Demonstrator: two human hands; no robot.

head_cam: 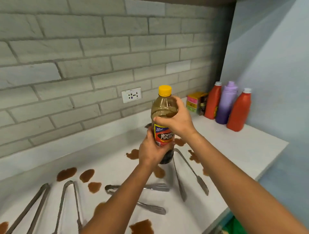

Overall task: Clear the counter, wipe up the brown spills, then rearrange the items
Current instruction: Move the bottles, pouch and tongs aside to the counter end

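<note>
Two hands gripping bottle [164, 117], left hand [153, 150] low, right hand [177, 119] high

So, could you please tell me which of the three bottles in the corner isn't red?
The middle one, the purple bottle, standing between the two red bottles.

A: What's in the bkgd?
B: A grey brick-pattern wall [100, 50] fills the back, w/ a white power socket [131, 95] low on it, near centre.
A: And to the right?
B: A plain pale-blue wall [270, 58] meets the bricks at the corner. A dark overhang [184, 1] runs along the top edge. Bottom right, something green [237, 225], too blurred to identify.
</note>
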